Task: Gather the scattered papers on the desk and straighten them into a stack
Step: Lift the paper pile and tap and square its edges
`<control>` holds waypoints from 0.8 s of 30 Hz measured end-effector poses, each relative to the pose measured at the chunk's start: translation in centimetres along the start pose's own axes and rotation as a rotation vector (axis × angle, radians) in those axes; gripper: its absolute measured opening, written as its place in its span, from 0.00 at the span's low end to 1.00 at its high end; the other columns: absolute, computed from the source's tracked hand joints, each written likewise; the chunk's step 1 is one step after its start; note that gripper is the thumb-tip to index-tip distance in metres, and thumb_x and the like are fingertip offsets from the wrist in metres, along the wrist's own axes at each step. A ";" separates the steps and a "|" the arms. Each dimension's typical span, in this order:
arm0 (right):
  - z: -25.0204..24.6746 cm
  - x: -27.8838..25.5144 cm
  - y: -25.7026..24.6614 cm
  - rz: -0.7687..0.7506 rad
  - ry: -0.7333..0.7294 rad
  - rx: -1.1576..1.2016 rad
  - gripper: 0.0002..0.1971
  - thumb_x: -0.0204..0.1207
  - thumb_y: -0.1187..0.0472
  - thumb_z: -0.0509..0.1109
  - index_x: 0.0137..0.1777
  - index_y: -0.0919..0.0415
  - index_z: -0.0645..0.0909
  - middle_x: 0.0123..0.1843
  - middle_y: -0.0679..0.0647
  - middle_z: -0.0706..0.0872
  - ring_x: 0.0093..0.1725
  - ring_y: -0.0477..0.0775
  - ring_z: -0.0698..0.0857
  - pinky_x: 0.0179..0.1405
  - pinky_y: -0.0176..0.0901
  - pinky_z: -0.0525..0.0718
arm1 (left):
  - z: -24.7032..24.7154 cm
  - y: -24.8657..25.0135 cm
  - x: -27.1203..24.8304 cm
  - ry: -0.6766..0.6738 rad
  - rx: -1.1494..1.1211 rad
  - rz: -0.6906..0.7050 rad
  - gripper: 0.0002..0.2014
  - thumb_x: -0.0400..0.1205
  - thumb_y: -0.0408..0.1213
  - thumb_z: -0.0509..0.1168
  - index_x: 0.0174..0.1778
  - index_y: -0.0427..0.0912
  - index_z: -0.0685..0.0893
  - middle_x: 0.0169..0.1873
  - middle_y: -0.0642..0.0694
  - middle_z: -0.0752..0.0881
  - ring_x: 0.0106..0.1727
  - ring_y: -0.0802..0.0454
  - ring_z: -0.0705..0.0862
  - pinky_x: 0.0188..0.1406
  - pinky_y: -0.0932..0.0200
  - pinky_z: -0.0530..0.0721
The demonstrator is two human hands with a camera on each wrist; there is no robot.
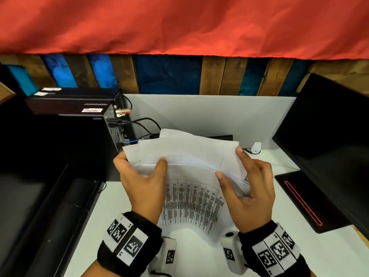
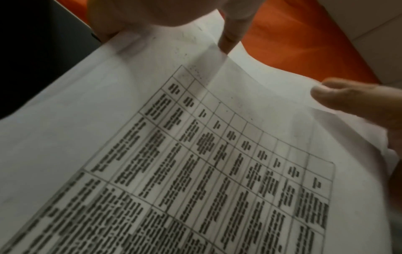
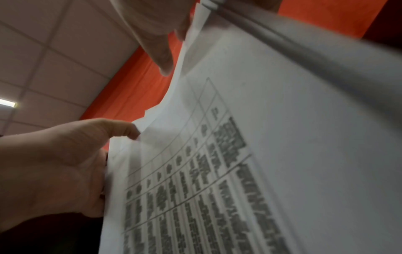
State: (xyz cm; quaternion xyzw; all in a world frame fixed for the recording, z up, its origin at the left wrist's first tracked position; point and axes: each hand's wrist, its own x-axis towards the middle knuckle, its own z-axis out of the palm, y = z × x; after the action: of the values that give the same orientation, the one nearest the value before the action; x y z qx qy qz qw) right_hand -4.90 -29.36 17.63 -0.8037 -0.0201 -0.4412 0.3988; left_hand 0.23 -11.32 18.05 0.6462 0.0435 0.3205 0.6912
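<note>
A bundle of white papers (image 1: 191, 156) is held upright over the white desk (image 1: 199, 260). The front sheet carries a printed table (image 1: 191, 204), and its lower edge bows toward me. The sheets' top edges are uneven and fanned. My left hand (image 1: 139, 174) grips the bundle's left side, thumb on the front and fingers behind. My right hand (image 1: 255, 184) pinches the right side between thumb and fingers. The left wrist view shows the papers (image 2: 152, 154) close up with a left fingertip (image 2: 228, 39) on top. The right wrist view shows the same papers (image 3: 282, 154), blurred.
A black computer tower (image 1: 111, 124) with cables (image 1: 143, 122) stands at the back left. A dark monitor (image 1: 329, 136) on a black base with a red line (image 1: 305, 202) is on the right. A small white device (image 1: 256, 147) sits near the grey partition (image 1: 199, 112).
</note>
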 end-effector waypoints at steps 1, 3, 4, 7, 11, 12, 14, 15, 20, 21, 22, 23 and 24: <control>-0.1 0.1 0.1 0.019 0.005 0.003 0.24 0.68 0.50 0.75 0.63 0.57 0.81 0.53 0.51 0.77 0.53 0.28 0.76 0.49 0.16 0.73 | -0.2 -0.2 0.1 0.002 -0.004 -0.001 0.23 0.72 0.29 0.71 0.59 0.42 0.69 0.48 0.55 0.80 0.45 0.66 0.84 0.40 0.74 0.81; -0.3 0.4 0.2 0.029 0.027 0.016 0.21 0.68 0.49 0.75 0.57 0.60 0.81 0.53 0.55 0.79 0.55 0.27 0.75 0.51 0.16 0.72 | -0.5 -0.3 0.0 -0.001 -0.045 0.006 0.20 0.72 0.33 0.65 0.59 0.40 0.69 0.45 0.54 0.79 0.43 0.65 0.82 0.40 0.73 0.79; -0.3 0.5 0.1 0.018 0.044 0.010 0.21 0.67 0.49 0.75 0.56 0.61 0.79 0.54 0.57 0.78 0.56 0.26 0.74 0.51 0.15 0.72 | -0.6 0.0 -0.1 -0.009 -0.070 0.014 0.20 0.73 0.37 0.66 0.59 0.39 0.70 0.46 0.52 0.80 0.44 0.63 0.82 0.41 0.71 0.80; -0.2 0.4 -0.1 -0.040 0.025 -0.013 0.23 0.67 0.52 0.76 0.61 0.60 0.80 0.58 0.55 0.73 0.59 0.26 0.73 0.53 0.14 0.71 | -0.1 1.0 -0.4 -0.019 -0.112 0.011 0.28 0.72 0.49 0.72 0.61 0.36 0.71 0.47 0.51 0.83 0.46 0.61 0.85 0.43 0.71 0.82; -0.1 0.2 0.1 0.003 0.000 -0.053 0.21 0.67 0.48 0.76 0.55 0.59 0.83 0.59 0.51 0.72 0.58 0.25 0.72 0.51 0.13 0.72 | -0.2 0.5 0.2 0.023 -0.049 -0.052 0.18 0.74 0.41 0.75 0.54 0.43 0.75 0.45 0.51 0.85 0.44 0.59 0.86 0.46 0.56 0.87; -0.2 0.3 0.0 0.021 0.022 -0.040 0.22 0.66 0.47 0.76 0.55 0.61 0.80 0.60 0.50 0.71 0.59 0.24 0.72 0.52 0.13 0.72 | -0.5 0.2 0.2 0.029 -0.046 -0.054 0.15 0.74 0.41 0.72 0.52 0.45 0.76 0.44 0.51 0.84 0.43 0.59 0.85 0.45 0.56 0.85; -0.2 0.4 -0.2 -0.010 0.050 0.009 0.28 0.65 0.50 0.77 0.62 0.63 0.75 0.62 0.54 0.69 0.63 0.25 0.70 0.55 0.13 0.71 | -0.9 0.2 0.0 0.016 -0.077 -0.044 0.11 0.73 0.44 0.66 0.49 0.49 0.76 0.44 0.52 0.83 0.43 0.60 0.83 0.44 0.61 0.82; -0.2 0.4 -0.4 -0.044 0.043 0.009 0.31 0.66 0.50 0.77 0.67 0.60 0.72 0.62 0.56 0.69 0.63 0.27 0.71 0.55 0.15 0.71 | -0.9 0.5 -0.1 0.000 -0.095 -0.035 0.11 0.73 0.47 0.65 0.48 0.49 0.76 0.43 0.52 0.83 0.44 0.60 0.83 0.44 0.64 0.81; -0.3 0.7 -0.5 -0.020 -0.040 -0.128 0.28 0.68 0.42 0.74 0.66 0.52 0.80 0.61 0.53 0.70 0.47 0.47 0.78 0.38 0.39 0.85 | -0.5 2.0 0.1 -0.009 -0.036 0.046 0.22 0.70 0.55 0.73 0.48 0.41 0.77 0.40 0.51 0.82 0.41 0.58 0.82 0.43 0.64 0.83; -0.3 0.7 -0.5 -0.005 -0.026 -0.138 0.25 0.68 0.42 0.74 0.60 0.57 0.84 0.60 0.53 0.71 0.45 0.47 0.78 0.34 0.43 0.86 | -0.4 2.2 0.3 -0.001 -0.012 0.051 0.23 0.69 0.55 0.74 0.48 0.42 0.77 0.40 0.51 0.81 0.41 0.56 0.82 0.44 0.61 0.83; -0.3 0.6 -0.4 0.000 -0.007 -0.140 0.24 0.68 0.41 0.74 0.53 0.60 0.84 0.59 0.54 0.71 0.45 0.45 0.77 0.31 0.45 0.86 | -0.4 2.3 0.5 0.005 0.003 0.050 0.23 0.68 0.56 0.74 0.47 0.42 0.78 0.40 0.52 0.81 0.41 0.56 0.82 0.44 0.59 0.83; -0.3 0.6 -0.4 -0.003 0.017 -0.131 0.24 0.67 0.41 0.74 0.50 0.62 0.82 0.60 0.53 0.71 0.45 0.41 0.76 0.31 0.45 0.86 | -0.4 2.4 0.7 0.002 0.008 0.046 0.23 0.68 0.56 0.75 0.46 0.42 0.78 0.39 0.53 0.81 0.41 0.57 0.82 0.44 0.60 0.83; -0.3 0.6 -0.5 -0.008 0.036 -0.113 0.25 0.67 0.42 0.74 0.52 0.63 0.80 0.61 0.52 0.71 0.45 0.36 0.75 0.32 0.42 0.85 | -0.4 2.4 0.8 -0.010 0.008 0.045 0.23 0.68 0.55 0.75 0.45 0.40 0.79 0.39 0.54 0.81 0.41 0.57 0.82 0.44 0.60 0.82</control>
State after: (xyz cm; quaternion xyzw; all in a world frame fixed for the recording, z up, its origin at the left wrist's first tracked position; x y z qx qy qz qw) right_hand -4.95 -29.43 18.47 -0.8169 0.0088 -0.4573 0.3513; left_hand -0.23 -10.70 20.48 0.6512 0.0267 0.3327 0.6816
